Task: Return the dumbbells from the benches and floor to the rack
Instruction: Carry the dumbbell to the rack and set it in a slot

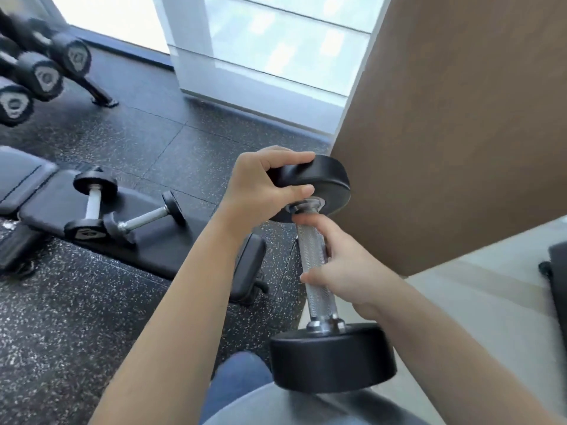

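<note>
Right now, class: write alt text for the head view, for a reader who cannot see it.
Two hands hold a large black dumbbell nearly upright: the left hand grips its top head, the right hand its knurled handle. Two smaller dumbbells lie on a black bench at left, a rack beyond.

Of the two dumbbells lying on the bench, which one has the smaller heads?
The right dumbbell, with the thin bare-metal handle; its heads are small discs. The left dumbbell has broader heads and a pale handle.
</note>
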A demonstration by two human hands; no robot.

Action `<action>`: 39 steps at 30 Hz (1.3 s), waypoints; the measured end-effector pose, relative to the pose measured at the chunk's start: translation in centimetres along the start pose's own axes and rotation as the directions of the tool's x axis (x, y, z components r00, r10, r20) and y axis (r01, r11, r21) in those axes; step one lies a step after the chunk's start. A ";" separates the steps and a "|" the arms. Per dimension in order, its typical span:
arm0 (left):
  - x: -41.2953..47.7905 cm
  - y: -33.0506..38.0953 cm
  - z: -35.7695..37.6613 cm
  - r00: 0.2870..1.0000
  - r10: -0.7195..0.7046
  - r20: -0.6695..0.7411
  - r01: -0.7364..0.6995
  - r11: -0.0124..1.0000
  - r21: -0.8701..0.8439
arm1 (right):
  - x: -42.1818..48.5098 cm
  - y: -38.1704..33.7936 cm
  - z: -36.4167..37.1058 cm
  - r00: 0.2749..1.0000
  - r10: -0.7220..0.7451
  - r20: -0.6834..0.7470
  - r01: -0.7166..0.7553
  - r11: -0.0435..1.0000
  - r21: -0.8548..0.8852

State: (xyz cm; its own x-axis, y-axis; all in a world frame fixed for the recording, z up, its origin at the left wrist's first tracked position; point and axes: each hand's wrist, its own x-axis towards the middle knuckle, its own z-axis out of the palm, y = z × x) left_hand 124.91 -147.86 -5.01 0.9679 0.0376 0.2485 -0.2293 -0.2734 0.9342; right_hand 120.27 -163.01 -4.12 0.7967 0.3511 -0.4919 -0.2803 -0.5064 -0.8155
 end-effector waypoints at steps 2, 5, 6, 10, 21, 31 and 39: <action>1.5 -0.2 0.9 0.997 0.001 -0.081 0.000 1.000 0.010 | 1.7 -0.3 -2.3 0.998 -0.038 0.045 0.041 0.997 -0.063; 3.6 -0.7 1.6 0.989 -0.024 -0.149 0.025 1.000 0.005 | 4.2 -0.8 -4.7 0.992 -0.076 0.096 0.087 0.989 -0.119; 4.3 -1.0 1.8 0.986 -0.029 -0.162 0.032 0.999 0.015 | 5.0 -1.0 -5.2 0.991 -0.082 0.110 0.095 0.988 -0.121; 7.9 -2.3 1.9 0.983 -0.071 -0.170 0.080 0.996 0.048 | 8.6 -1.6 -6.7 0.988 -0.076 0.134 0.090 0.991 -0.103; 17.2 -5.7 -3.2 0.962 -0.120 -0.246 0.143 0.987 0.077 | 19.6 -7.6 -7.8 0.963 -0.110 0.244 0.133 0.988 -0.079; 20.6 -7.5 -8.7 0.833 -0.194 -0.519 0.298 0.946 0.125 | 28.3 -13.4 -6.9 0.837 -0.165 0.521 0.294 0.939 -0.176; 20.2 -7.5 -10.6 0.621 -0.173 -0.765 0.434 0.888 0.151 | 32.9 -16.4 -5.6 0.639 -0.136 0.757 0.412 0.892 -0.188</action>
State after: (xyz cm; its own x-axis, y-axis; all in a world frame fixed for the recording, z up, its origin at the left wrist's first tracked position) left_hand 145.06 -134.86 -4.24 0.5616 0.8056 0.1886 0.2320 -0.3721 0.8987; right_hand 154.13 -147.56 -5.21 0.1423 0.8894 -0.4344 0.1789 -0.4547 -0.8725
